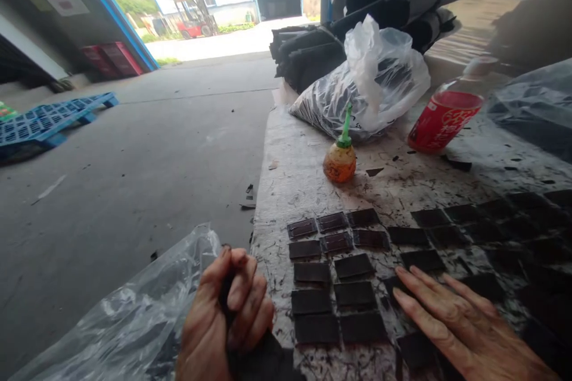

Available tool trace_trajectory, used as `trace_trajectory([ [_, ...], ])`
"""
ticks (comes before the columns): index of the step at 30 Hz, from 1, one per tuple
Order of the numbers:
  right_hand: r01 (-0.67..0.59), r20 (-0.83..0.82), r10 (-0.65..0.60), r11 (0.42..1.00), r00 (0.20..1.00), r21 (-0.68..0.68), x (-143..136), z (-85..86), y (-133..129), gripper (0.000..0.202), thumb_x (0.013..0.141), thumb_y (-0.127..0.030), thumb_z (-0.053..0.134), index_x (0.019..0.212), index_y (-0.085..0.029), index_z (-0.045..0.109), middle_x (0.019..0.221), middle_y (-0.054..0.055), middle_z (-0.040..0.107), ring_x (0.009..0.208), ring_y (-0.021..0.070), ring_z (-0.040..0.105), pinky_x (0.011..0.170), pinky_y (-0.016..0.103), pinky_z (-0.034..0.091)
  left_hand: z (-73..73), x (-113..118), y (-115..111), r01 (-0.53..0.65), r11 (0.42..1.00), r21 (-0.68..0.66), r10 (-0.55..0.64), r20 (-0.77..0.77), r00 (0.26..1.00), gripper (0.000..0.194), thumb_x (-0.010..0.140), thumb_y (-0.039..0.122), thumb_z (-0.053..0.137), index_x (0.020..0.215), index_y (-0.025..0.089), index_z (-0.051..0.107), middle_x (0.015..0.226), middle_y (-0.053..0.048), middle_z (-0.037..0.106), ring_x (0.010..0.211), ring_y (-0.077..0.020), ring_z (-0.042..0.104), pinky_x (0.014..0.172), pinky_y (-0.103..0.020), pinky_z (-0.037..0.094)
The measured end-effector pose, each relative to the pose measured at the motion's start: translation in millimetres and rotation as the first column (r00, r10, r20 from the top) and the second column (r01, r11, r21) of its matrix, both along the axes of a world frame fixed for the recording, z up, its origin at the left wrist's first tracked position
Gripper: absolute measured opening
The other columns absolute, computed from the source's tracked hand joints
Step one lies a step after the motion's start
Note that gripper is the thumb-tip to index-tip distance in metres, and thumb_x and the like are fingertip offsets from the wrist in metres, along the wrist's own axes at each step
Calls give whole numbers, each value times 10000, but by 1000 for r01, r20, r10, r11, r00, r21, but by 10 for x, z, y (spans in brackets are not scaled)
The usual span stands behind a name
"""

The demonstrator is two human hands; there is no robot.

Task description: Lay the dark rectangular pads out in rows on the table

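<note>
- One blue pallet (58, 122) lay on the floor (179, 131), well apart from the left edge of the table (290, 161).
- Clear plastic (134, 315) spread beside the near part of that edge.
- By the same edge, the left hand (208, 321) had its fingers curled tightly around a black strip (263, 360), which stuck out below them.
- Many dark rectangular pieces (317, 329) lay in rows from near the left edge rightward.
- Beyond these rows stood a squeeze bottle (339, 165) with a green nozzle.
- Toward the far edge, a filled plastic bag (330, 95) lay before black rolls (308, 59).
- Right of it stood a red-labelled bottle (447, 119).
- The right hand (469, 321) lay palm down, fingers stretched out slightly apart over dark pieces; how firmly it pressed could not be told.
</note>
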State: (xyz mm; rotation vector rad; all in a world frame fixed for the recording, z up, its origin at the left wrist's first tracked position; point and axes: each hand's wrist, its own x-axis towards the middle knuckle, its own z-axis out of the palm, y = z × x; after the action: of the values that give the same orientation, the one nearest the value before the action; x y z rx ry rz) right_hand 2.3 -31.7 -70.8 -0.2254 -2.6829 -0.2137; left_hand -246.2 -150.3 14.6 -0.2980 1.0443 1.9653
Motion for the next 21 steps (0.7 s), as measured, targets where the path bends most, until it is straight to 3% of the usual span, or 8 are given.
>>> trace_trajectory([
  [4,-59,-87,58,998,995,-6,-315,104,-112,563,866,-545,415,1237,-144,550,1239,99,611,1213,257,477,1001,385,353,80,-26,92,-154,984,87,161,-83,983,185,809,163,547,639,168,474,514,103,284,324,-10,202,267,-119,190],
  [6,-119,-79,119,993,990,1,-549,175,-210,529,879,-536,421,1197,-145,583,1227,80,623,1195,238,495,960,359,393,119,-40,88,-187,974,125,201,-110,973,211,843,145,479,638,173,441,527,100,263,334,-18,191,272,-133,197],
  [8,-117,-178,108,992,978,-40,-753,234,-297,577,906,-568,335,1183,-130,590,1216,89,629,1189,239,502,970,389,384,153,-51,45,-196,968,158,214,-112,970,224,858,141,435,637,178,427,521,101,238,331,-23,174,277,-140,211],
  [10,-106,-101,98,992,990,-73,-885,275,-361,570,884,-576,393,1181,-135,597,1230,72,620,1170,229,523,948,363,403,175,-60,-33,-207,962,179,227,-97,969,222,858,156,454,639,180,427,515,102,239,332,-24,183,287,-137,228],
  [14,-81,32,85,991,996,-105,-967,322,-425,538,845,-538,493,1185,-137,607,1245,65,605,1129,225,560,903,351,428,167,-113,-271,-177,960,218,202,-100,974,221,858,188,480,640,178,447,504,106,282,352,-29,142,299,-139,201],
  [17,-80,35,85,991,996,-111,-990,364,-432,512,835,-525,522,1178,-157,615,1227,55,618,1095,223,585,900,358,410,138,-194,-480,-47,962,269,102,-193,976,218,808,199,531,599,184,472,449,107,315,323,-32,75,265,-169,109],
  [18,-77,30,81,991,996,-108,-1003,382,-432,497,838,-525,522,1166,-165,623,1215,46,626,1078,217,595,899,354,399,132,-223,-547,20,968,249,36,-220,975,217,761,209,591,576,193,478,419,109,327,302,-33,71,256,-184,103],
  [21,-65,8,66,993,998,-98,-1058,433,-431,463,854,-542,497,1107,-187,654,1163,20,661,1021,199,625,886,345,361,128,-300,-717,26,993,114,-3,-198,980,330,670,270,687,472,192,435,358,106,365,284,-32,103,253,-170,200],
])
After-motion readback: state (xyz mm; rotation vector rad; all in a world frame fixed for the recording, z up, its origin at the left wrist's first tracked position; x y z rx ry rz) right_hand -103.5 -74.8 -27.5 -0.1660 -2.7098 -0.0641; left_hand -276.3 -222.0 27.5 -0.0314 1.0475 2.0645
